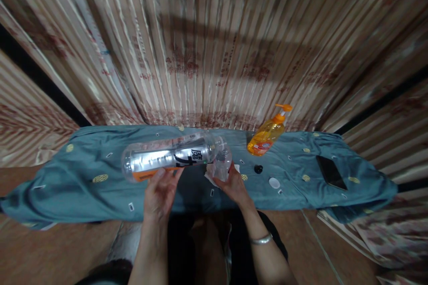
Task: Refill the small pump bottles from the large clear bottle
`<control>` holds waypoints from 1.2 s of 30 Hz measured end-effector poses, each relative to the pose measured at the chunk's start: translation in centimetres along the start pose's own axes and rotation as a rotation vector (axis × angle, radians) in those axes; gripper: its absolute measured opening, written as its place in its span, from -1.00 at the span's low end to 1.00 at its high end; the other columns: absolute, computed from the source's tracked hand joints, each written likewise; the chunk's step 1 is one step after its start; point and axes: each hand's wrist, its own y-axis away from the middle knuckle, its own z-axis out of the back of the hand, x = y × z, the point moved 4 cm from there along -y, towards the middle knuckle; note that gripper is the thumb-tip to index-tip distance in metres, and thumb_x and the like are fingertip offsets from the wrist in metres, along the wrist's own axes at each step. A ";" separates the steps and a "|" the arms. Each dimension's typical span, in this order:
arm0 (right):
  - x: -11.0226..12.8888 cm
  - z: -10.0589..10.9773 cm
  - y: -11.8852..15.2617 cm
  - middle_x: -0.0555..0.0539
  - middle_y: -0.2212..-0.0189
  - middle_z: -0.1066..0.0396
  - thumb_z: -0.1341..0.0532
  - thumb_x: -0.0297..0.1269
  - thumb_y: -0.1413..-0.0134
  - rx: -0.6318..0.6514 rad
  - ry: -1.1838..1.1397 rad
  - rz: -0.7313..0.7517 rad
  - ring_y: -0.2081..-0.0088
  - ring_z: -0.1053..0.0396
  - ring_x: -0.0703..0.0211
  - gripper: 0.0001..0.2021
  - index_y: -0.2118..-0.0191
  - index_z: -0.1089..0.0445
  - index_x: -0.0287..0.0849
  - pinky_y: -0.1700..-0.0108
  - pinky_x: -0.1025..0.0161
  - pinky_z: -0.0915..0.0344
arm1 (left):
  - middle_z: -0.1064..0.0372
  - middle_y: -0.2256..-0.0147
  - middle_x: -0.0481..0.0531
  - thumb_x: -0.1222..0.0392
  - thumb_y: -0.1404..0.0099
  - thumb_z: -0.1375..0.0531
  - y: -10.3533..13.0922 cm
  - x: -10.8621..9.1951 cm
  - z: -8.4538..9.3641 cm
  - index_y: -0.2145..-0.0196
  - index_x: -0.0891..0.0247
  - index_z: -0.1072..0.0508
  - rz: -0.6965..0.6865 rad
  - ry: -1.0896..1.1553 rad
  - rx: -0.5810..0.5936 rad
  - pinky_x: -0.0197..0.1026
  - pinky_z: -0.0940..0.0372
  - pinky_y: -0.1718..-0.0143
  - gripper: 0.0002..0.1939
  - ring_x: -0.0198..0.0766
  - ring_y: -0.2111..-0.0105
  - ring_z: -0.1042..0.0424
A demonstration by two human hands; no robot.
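A large clear bottle (157,159) with a silver and orange label lies almost sideways above the cloth, its neck toward the right. From below, my left hand (162,191) is wrapped round its label part. My right hand (234,183) holds a small clear plastic container (222,163) at the big bottle's neck. A piece of white tissue (210,175) shows beside the fingers of my right hand. Whether the neck touches or enters the small container, I cannot tell.
An orange pump bottle (265,137) stands at the back, right of centre. Nearer lie a small black cap (258,168) and a white disc (274,183). A dark phone (331,173) lies farther right on the teal cloth (110,196). Striped curtains (214,53) hang behind.
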 end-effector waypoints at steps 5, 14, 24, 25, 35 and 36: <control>-0.1 0.0 0.0 -0.21 -0.01 -0.66 -0.45 -0.33 0.01 -0.012 0.006 0.009 -0.02 -0.67 -0.25 -0.39 -0.20 -0.37 -0.07 -0.14 -0.21 -0.60 | -0.55 0.49 -0.11 0.15 0.19 -0.60 0.3 -0.2 -0.2 0.55 0.13 -0.49 0.018 0.010 0.035 0.49 -0.32 -0.28 -0.64 -0.05 0.26 -0.63; -0.6 -0.2 -0.1 -0.22 -0.04 -0.66 -0.45 -0.31 0.00 -0.009 0.001 0.030 -0.04 -0.66 -0.24 -0.34 -0.24 -0.34 -0.10 -0.16 -0.24 -0.59 | -0.60 0.43 -0.14 0.19 0.17 -0.60 0.2 -0.4 0.0 0.46 0.17 -0.57 0.045 0.009 0.058 0.60 -0.18 -0.35 -0.66 -0.15 0.32 -0.62; -1.0 -0.4 -0.2 -0.22 -0.02 -0.67 -0.47 -0.32 0.00 -0.010 0.020 0.050 -0.05 -0.67 -0.25 -0.35 -0.24 -0.36 -0.10 -0.15 -0.21 -0.60 | -0.59 0.45 -0.13 0.20 0.19 -0.61 0.2 -0.5 -0.4 0.48 0.18 -0.54 0.057 0.034 0.055 0.58 -0.29 -0.28 -0.64 -0.17 0.36 -0.59; -1.0 -0.4 -0.2 -0.21 -0.02 -0.67 -0.46 -0.32 0.00 -0.012 0.020 0.058 -0.05 -0.67 -0.24 -0.34 -0.25 -0.35 -0.10 -0.15 -0.21 -0.60 | -0.59 0.45 -0.13 0.20 0.20 -0.61 0.3 -0.5 -0.4 0.48 0.18 -0.55 0.059 0.039 0.053 0.59 -0.29 -0.28 -0.63 -0.17 0.36 -0.59; -1.4 -0.5 -0.2 -0.24 -0.04 -0.66 -0.46 -0.31 0.01 -0.020 0.066 0.076 -0.06 -0.66 -0.27 -0.32 -0.26 -0.35 -0.13 -0.14 -0.21 -0.60 | -0.58 0.43 -0.12 0.16 0.22 -0.65 0.9 -0.7 -1.0 0.46 0.19 -0.55 0.047 0.081 0.040 0.63 -0.27 -0.27 -0.58 -0.13 0.26 -0.60; -1.4 -0.5 -0.2 -0.24 -0.04 -0.66 -0.46 -0.31 0.01 -0.021 0.064 0.076 -0.06 -0.66 -0.27 -0.33 -0.26 -0.35 -0.13 -0.14 -0.20 -0.60 | -0.56 0.46 -0.13 0.17 0.21 -0.65 0.9 -0.8 -1.1 0.49 0.19 -0.52 0.051 0.086 0.044 0.63 -0.28 -0.26 -0.58 -0.15 0.29 -0.59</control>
